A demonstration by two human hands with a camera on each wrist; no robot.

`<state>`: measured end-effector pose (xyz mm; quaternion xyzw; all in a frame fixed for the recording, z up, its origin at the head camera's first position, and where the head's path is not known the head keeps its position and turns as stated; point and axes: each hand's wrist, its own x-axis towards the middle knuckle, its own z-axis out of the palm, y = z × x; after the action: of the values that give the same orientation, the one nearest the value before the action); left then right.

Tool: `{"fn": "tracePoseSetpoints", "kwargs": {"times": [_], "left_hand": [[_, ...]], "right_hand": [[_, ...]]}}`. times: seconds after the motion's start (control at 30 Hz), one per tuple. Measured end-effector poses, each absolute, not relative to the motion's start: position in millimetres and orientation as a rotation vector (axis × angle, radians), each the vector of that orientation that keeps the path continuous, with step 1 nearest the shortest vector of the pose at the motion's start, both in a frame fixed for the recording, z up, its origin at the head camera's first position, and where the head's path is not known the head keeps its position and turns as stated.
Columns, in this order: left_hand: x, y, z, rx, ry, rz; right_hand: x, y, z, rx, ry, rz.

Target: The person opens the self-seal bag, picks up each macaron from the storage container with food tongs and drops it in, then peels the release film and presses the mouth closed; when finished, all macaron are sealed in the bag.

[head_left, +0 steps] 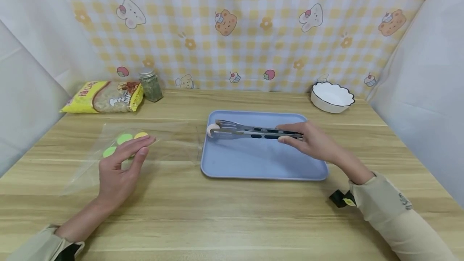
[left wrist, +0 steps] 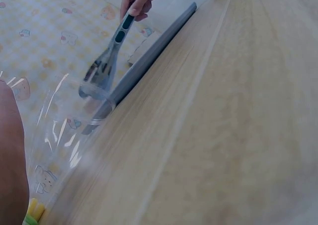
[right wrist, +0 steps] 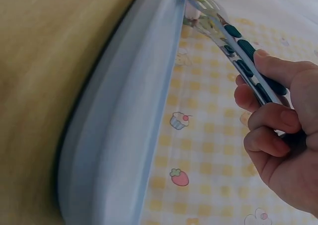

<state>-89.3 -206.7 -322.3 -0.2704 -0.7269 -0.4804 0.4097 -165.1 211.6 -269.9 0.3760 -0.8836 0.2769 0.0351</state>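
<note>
My right hand grips a pair of metal tongs with dark green inserts on the handles. The fork-shaped tips of the tongs close around a small pale round piece at the left end of a blue tray. To the left, my left hand pinches the upper layer of a clear plastic bag between thumb and fingers. Light green discs and a yellow disc show by that hand, partly hidden by it. The bag's mouth stands raised towards the tray in the left wrist view.
A yellow food packet lies at the back left beside a glass jar of dried green flakes. At the back right stands a white scalloped bowl. A small black object shows by the right sleeve. A patterned curtain hangs behind the table.
</note>
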Motion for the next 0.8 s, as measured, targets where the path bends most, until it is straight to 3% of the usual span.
{"fn": "tracePoseSetpoints", "kwargs": {"times": [0.2,0.8], "left_hand": [[-90,-206,-322,-0.685,-1.796,-1.215],[-91,-206,-319,-0.706,-1.775,-1.234]], "right_hand": [[-160,209,-262,1.12,-2.701,0.92],[-164,150,-265,1.365,-2.706,0.891]]}}
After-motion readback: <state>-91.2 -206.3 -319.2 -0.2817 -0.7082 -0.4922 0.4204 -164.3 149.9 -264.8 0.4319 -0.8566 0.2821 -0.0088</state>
